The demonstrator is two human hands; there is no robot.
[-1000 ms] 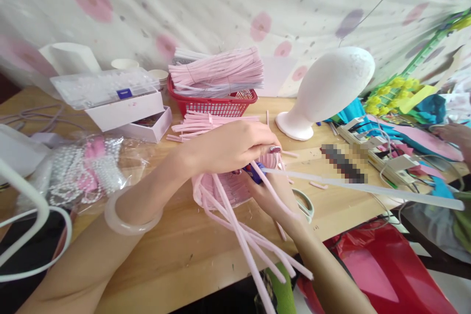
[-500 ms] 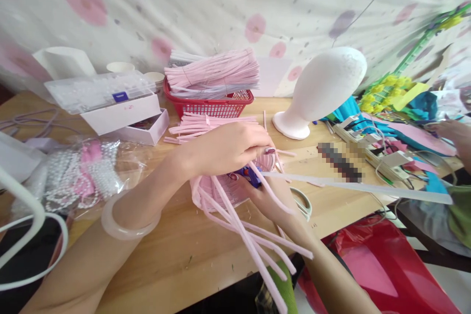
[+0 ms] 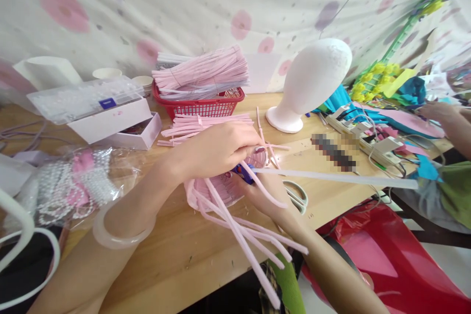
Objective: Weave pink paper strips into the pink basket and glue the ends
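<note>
A pink bowl-like piece made of fuzzy pipe cleaners (image 3: 193, 195) lies on the table, its loose stems (image 3: 245, 248) trailing towards me. My left hand (image 3: 228, 146) arches over it, fingers closed on a pipe cleaner at its far side; the fingertips are partly hidden. Below that, my right hand (image 3: 267, 195) grips a blue hot glue gun (image 3: 243, 174), mostly covered by my hands. A long whitish glue stick (image 3: 331, 175) juts from the gun to the right. One pink stem crosses in front of the gun.
Behind stand a red basket (image 3: 200, 108) of bundled pipe cleaners and a white foam head (image 3: 312, 78). Scissors (image 3: 297, 196) lie beside my right wrist. Bagged pearl strings (image 3: 69, 186) are at left, a power strip (image 3: 364, 142) at right, near another person's hand (image 3: 441, 114).
The whole view has shifted a little, so the scene sits further left. Both hands keep nearly the same hold on the glue gun and pink piece.
</note>
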